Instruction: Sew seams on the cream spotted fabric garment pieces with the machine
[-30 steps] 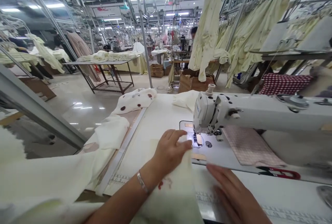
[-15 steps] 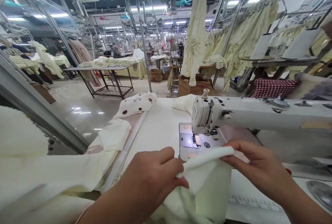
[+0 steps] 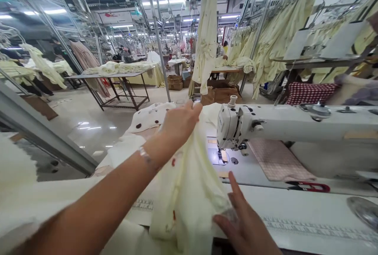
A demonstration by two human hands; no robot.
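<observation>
Change since half a second ago: both hands then pinched the cloth low in front of the needle; now the left hand (image 3: 181,121) has gone forward over the table (image 3: 310,207), and the right hand (image 3: 243,215) has opened from its pinch.
Left arm: stretched forward and across from lower left, bracelet (image 3: 144,155) at the wrist, back of the hand up.
Left fingers: curled closed on the cloth's far end.
Right hand: low, fingers pointing forward, thumb and fingers wide apart beside the cloth's right edge; cannot tell if they touch it.
Cream cloth (image 3: 195,184): left of the sewing machine (image 3: 295,125), between the hands, draped in folds.
Cloth's long axis: runs from the left hand back toward the person, lower end widening at the table's near edge.
</observation>
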